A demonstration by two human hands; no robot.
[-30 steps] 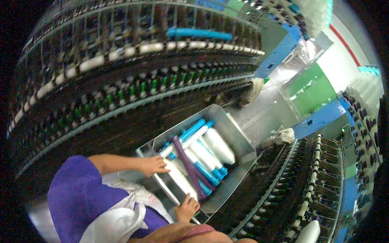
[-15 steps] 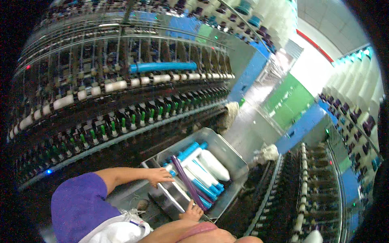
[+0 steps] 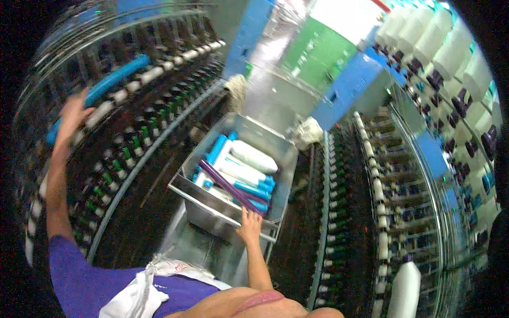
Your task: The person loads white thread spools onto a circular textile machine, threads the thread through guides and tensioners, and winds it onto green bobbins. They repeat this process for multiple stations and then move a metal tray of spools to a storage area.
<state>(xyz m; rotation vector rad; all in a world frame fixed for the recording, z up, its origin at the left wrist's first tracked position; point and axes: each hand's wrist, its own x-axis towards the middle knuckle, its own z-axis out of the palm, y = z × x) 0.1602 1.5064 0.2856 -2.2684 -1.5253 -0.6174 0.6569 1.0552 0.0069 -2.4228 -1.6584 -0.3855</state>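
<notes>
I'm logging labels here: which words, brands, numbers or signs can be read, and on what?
None reads clearly enough to quote.
Green panel: white marks, too blurred.
White cloth: red marks, too blurred.
Purple shirt: tiny pale marks, too small.

The left arm [image 3: 59,191] stretches to the far left, the left hand [image 3: 75,108] blurred; the right forearm [image 3: 257,265] reaches forward near the middle, the right hand [image 3: 249,227] fingers-first.

Bright far wall [image 3: 339,20]; grainy, bowed edges; left hand [image 3: 74,110] blurred.
</notes>
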